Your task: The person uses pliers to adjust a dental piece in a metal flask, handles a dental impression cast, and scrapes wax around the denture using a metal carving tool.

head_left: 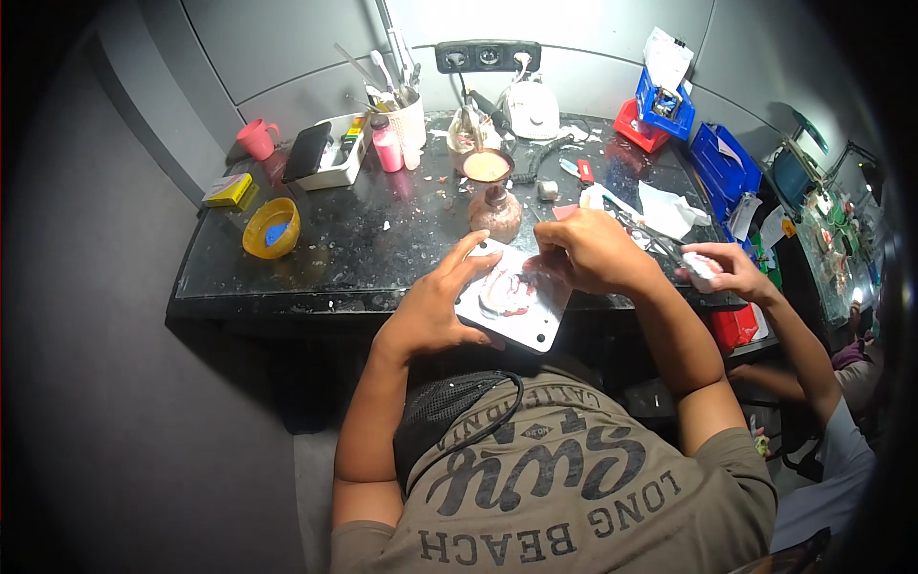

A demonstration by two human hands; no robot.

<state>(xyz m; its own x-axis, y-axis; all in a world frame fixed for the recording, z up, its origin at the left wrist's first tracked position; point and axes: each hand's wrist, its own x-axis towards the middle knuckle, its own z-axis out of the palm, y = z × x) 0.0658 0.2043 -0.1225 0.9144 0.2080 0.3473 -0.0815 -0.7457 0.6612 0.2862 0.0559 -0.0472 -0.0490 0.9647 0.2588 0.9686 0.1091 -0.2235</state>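
A light square plate (535,323) with small dark holes near its corners is tilted in front of my body, at the table's near edge. On it sits a horseshoe-shaped white and pinkish-red dental model (507,290). My left hand (426,304) grips the plate's left side, with the thumb along the lower edge and the fingers at the top. Bent over the plate's upper right is my right hand (601,253), its fingers closed near the model; whatever they pinch is hidden. Just beyond the plate stands a round-bodied burner (497,206) with an orange-topped dish (488,166).
Bordering the black table (335,258) at left are a yellow bowl (272,229) with blue material, a pink mug (257,140) and a white tray (346,165). A pink bottle (386,145) stands behind. At right, a co-worker's hand (736,273) holds a dental cast (703,270).
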